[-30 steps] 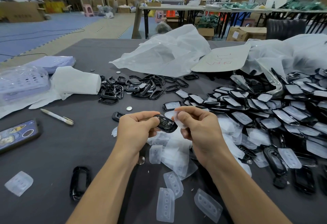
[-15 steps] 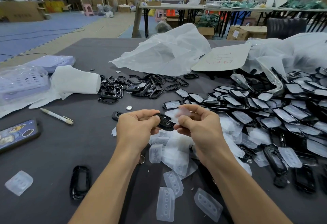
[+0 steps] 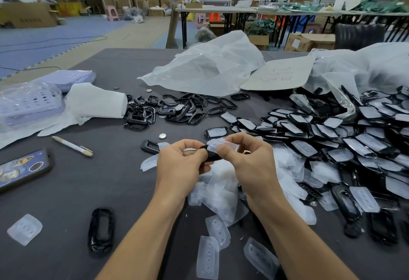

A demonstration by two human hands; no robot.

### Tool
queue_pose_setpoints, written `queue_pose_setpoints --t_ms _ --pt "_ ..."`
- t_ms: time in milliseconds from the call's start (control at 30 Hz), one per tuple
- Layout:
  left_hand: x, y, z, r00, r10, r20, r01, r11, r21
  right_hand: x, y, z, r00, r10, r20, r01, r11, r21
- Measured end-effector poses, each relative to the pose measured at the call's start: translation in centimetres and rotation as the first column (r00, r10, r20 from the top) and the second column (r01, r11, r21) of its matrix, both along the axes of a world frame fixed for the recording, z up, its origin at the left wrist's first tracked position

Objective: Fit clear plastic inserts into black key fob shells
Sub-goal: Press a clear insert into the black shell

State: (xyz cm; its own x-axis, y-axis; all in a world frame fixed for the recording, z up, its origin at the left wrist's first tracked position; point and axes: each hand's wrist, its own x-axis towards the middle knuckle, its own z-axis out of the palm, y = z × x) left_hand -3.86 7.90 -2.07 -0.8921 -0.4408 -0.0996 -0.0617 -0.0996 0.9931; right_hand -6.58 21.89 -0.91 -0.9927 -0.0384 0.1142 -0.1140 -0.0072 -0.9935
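Head view: left hand (image 3: 180, 164) grips the black key fob shell (image 3: 210, 158) above the table to steady it, while the right hand (image 3: 247, 160) pinches a clear insert (image 3: 221, 144), apparently aligning it over the shell's opening.

On the table (image 3: 110, 180), pen (image 3: 73, 147) and phone (image 3: 22, 170) lie left, shell heap (image 3: 354, 138) right (bag (image 3: 203, 71) behind), loose inserts (image 3: 221, 193) between.

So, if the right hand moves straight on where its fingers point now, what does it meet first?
Most likely the black shell held by the left hand: the right hand, pinching a clear insert, points leftward at it. Depth is unclear.
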Motion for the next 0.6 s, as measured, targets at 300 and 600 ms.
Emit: queue_pose_setpoints --t_ms 300,600 --pt "0.26 0.01 0.55 0.985 -0.169 -0.032 0.171 0.983 0.068 -0.71 0.39 0.03 0.997 0.076 0.028 -0.077 0.995 0.063" --pt "0.21 -0.09 0.75 0.951 -0.307 -0.023 0.3 0.906 0.299 -1.06 0.67 -0.56 0.996 0.083 -0.026 -0.078 0.983 0.165"
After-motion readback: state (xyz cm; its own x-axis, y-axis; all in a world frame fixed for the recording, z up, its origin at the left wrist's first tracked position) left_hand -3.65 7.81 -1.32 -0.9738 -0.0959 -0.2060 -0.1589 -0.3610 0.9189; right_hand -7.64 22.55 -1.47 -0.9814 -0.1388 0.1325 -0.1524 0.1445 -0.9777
